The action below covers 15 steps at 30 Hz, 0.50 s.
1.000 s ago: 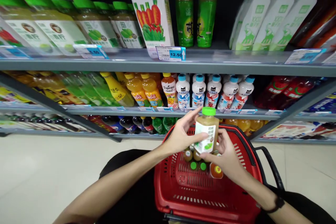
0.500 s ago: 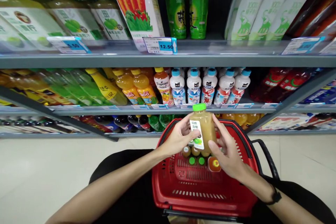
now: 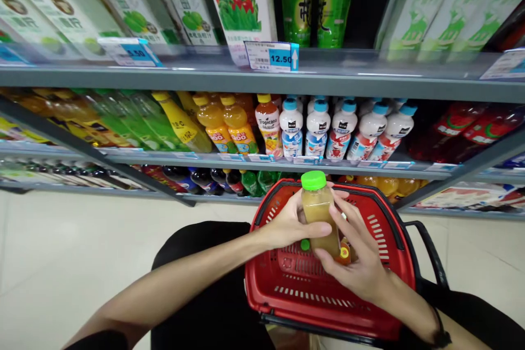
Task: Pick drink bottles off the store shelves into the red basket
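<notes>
Both my hands hold one juice bottle with a green cap and cloudy yellow juice, upright above a red shopping basket. My left hand wraps its left side, fingers curled around it. On the right, my right hand grips its lower part. The plain side of the bottle faces me; its label is turned away. In the basket below, a green bottle cap and an orange-topped bottle show between my hands.
Grey shelves full of drinks stand in front: orange juice bottles, white blue-capped bottles, a carrot carton, a 12.50 price tag. A pale tiled floor lies to the left. The basket's black handle hangs at right.
The bottle has been turned in my hands, so its white label no longer faces me. Both hands moved slightly lower toward the basket, and the view tilted down a little.
</notes>
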### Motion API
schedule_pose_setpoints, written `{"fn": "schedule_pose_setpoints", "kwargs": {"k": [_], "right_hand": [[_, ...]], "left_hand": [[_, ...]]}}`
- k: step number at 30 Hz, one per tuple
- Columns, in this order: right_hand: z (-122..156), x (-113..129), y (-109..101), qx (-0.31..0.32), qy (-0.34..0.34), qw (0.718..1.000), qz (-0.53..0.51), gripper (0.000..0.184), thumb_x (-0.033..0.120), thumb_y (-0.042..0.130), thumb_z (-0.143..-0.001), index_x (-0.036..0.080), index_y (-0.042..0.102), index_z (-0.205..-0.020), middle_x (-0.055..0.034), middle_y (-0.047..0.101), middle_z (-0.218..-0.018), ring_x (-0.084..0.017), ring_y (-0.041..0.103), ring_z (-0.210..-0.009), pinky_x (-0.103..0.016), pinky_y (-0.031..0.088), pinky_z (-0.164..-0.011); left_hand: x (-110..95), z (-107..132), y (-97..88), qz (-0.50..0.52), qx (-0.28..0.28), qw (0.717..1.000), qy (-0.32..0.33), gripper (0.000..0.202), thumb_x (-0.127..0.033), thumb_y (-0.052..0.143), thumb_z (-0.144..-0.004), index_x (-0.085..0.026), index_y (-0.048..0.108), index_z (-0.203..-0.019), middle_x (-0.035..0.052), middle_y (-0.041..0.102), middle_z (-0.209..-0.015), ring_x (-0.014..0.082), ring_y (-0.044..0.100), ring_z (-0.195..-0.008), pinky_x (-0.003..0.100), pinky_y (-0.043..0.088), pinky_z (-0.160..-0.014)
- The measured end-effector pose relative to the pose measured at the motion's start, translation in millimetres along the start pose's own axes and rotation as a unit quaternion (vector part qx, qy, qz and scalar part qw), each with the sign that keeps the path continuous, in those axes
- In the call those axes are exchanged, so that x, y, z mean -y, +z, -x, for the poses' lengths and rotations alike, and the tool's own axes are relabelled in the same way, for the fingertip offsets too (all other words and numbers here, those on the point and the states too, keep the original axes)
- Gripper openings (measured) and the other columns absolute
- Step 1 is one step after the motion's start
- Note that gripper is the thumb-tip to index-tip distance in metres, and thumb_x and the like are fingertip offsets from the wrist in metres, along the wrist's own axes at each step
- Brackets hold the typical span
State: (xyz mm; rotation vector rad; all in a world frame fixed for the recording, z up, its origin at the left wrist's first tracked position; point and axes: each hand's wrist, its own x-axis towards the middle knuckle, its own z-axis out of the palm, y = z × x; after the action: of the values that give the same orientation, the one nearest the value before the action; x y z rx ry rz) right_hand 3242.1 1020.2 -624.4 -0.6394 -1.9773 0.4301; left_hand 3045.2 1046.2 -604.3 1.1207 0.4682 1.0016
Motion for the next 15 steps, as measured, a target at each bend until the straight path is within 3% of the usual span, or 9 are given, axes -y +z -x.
{"fn": "schedule_pose_setpoints", "kwargs": {"k": [4, 7, 11, 15], "right_hand": [[8, -3, 4, 0.019, 0.069, 0.997, -0.025, 0.096, 0.02, 0.074, -0.099, 0.03, 0.019, -0.176, -0.0152, 0.048, -0.171, -0.035, 0.054, -0.154, -0.06, 0.051, -0.125], [9, -9, 6, 0.043, 0.051, 0.997, -0.031, 0.094, 0.016, 0.07, -0.1, 0.035, 0.018, -0.176, -0.0093, 0.045, -0.174, -0.032, 0.049, -0.157, -0.054, 0.05, -0.128], [10, -17, 8, 0.047, 0.043, 0.997, -0.049, 0.092, 0.01, 0.065, -0.101, 0.036, 0.019, -0.176, -0.0067, 0.042, -0.176, -0.028, 0.044, -0.161, -0.05, 0.047, -0.13], [14, -26, 10, 0.043, 0.037, 0.997, -0.059, 0.092, 0.007, 0.065, -0.099, 0.038, 0.022, -0.175, -0.0061, 0.048, -0.172, -0.028, 0.046, -0.16, -0.051, 0.049, -0.129]], "left_hand": [[-8, 0, -3.4, -0.111, 0.002, 0.989, 0.094, 0.071, -0.028, 0.094, -0.079, -0.02, 0.06, -0.141, 0.0205, 0.067, -0.15, 0.0353, 0.069, -0.136, 0.047, 0.056, -0.114], [-12, 0, -5.1, -0.239, -0.021, 0.951, 0.195, 0.076, -0.018, 0.096, -0.073, -0.022, 0.059, -0.14, 0.017, 0.069, -0.146, 0.0332, 0.068, -0.137, 0.045, 0.055, -0.116], [-7, -1, -9.9, -0.323, -0.019, 0.906, 0.271, 0.089, -0.024, 0.1, -0.071, -0.026, 0.055, -0.148, 0.0143, 0.069, -0.146, 0.0288, 0.071, -0.131, 0.039, 0.057, -0.112], [4, -1, -14.1, -0.356, -0.008, 0.878, 0.321, 0.087, -0.033, 0.098, -0.078, -0.026, 0.053, -0.151, 0.0173, 0.069, -0.147, 0.0319, 0.069, -0.136, 0.046, 0.057, -0.116]]}}
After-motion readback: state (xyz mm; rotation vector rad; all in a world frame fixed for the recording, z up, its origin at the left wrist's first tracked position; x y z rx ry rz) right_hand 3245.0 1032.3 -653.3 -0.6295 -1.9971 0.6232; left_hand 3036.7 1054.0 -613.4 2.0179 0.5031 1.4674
